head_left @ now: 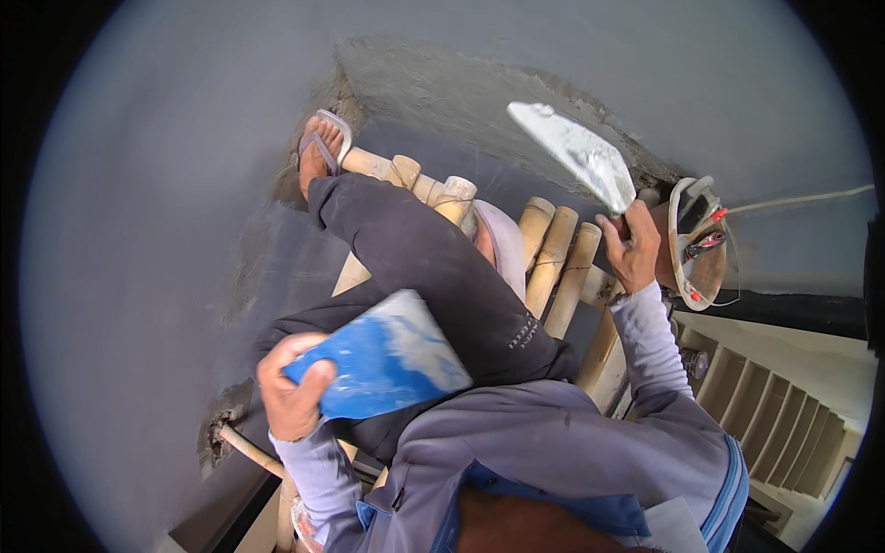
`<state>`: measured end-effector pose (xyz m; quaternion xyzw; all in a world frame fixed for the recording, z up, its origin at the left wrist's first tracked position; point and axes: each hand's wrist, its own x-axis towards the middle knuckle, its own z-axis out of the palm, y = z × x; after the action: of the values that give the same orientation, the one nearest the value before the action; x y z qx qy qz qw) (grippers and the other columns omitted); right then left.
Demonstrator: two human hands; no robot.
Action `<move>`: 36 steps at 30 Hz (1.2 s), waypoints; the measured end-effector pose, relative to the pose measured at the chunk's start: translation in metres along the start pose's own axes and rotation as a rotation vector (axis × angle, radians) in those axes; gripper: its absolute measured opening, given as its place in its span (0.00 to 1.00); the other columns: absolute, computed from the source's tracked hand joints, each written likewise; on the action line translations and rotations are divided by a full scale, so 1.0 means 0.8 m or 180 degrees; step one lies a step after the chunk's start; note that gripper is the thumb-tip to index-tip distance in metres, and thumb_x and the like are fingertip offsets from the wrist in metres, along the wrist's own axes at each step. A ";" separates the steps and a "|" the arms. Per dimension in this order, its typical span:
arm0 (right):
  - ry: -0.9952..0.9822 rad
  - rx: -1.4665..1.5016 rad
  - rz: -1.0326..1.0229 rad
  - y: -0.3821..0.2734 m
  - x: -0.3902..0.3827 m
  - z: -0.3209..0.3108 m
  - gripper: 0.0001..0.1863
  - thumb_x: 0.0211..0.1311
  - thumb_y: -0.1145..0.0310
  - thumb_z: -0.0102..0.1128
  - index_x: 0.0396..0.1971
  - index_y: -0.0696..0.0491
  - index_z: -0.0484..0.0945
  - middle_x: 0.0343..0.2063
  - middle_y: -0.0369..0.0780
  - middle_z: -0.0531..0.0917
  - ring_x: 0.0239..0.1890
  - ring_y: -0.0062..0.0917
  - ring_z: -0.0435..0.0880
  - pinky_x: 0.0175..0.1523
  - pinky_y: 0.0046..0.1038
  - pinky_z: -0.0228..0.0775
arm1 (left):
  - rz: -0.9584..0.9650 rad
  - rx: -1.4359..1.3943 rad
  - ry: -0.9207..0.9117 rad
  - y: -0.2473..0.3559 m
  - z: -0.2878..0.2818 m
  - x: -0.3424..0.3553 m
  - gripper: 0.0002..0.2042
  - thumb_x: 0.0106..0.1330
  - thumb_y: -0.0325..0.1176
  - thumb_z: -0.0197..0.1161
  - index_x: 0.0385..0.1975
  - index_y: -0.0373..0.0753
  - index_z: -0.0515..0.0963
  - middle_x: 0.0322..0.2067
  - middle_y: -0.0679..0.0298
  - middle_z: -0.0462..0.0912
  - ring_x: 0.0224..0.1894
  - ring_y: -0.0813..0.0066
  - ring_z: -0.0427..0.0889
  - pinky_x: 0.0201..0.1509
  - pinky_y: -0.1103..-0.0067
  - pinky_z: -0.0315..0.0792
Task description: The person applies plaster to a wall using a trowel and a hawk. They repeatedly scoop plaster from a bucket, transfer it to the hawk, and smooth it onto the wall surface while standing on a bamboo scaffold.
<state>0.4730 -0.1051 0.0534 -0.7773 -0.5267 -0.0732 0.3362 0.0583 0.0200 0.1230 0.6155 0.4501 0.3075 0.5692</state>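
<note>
My left hand [291,385] grips a flat blue plastic board [369,359] by its left edge, thumb on top. Pale, wet-looking plaster coats the board's right corner. Off to the right, my right hand [634,247] is closed around a trowel [581,152], its handle hidden in my fingers. The trowel's long pointed blade is smeared with white plaster and points up and left, close to the wall. The two tools are well apart, with my bent leg [442,276] between them.
I sit on scaffolding of tied bamboo poles [553,258]. A bucket [687,249] with tools and a thin cord stands by my right hand. My sandalled foot [321,147] rests near rough plaster in a wall corner. Stairs [774,415] drop away below right.
</note>
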 end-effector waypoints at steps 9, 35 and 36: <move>-0.1046 -0.0742 0.0291 0.080 0.002 0.071 0.18 0.50 0.68 0.62 0.42 0.56 0.74 0.28 0.44 0.75 0.34 0.39 0.77 0.39 0.35 0.68 | -0.0336 -0.2788 0.2270 -0.176 -0.064 -0.083 0.19 0.63 0.31 0.59 0.51 0.36 0.63 0.37 0.66 0.73 0.31 0.79 0.73 0.35 0.84 0.72; -0.1029 -0.0969 0.0678 0.084 0.090 0.005 0.16 0.53 0.63 0.60 0.38 0.58 0.78 0.26 0.49 0.81 0.30 0.41 0.80 0.38 0.34 0.70 | 0.0666 -0.4562 -0.0158 -0.201 -0.100 -0.057 0.09 0.68 0.33 0.49 0.42 0.35 0.69 0.31 0.58 0.77 0.25 0.70 0.76 0.22 0.81 0.66; -0.1100 -0.0959 0.0630 0.084 0.084 0.010 0.16 0.53 0.63 0.60 0.38 0.57 0.78 0.26 0.48 0.81 0.30 0.41 0.80 0.38 0.34 0.70 | 0.0679 -0.4580 -0.0204 -0.202 -0.102 -0.056 0.09 0.68 0.33 0.49 0.42 0.35 0.68 0.32 0.58 0.77 0.26 0.70 0.76 0.22 0.81 0.67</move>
<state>0.5584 -0.0635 0.0487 -0.8674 -0.4808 0.0164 0.1271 -0.0655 0.0051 -0.0155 0.1380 0.0572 0.5629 0.8129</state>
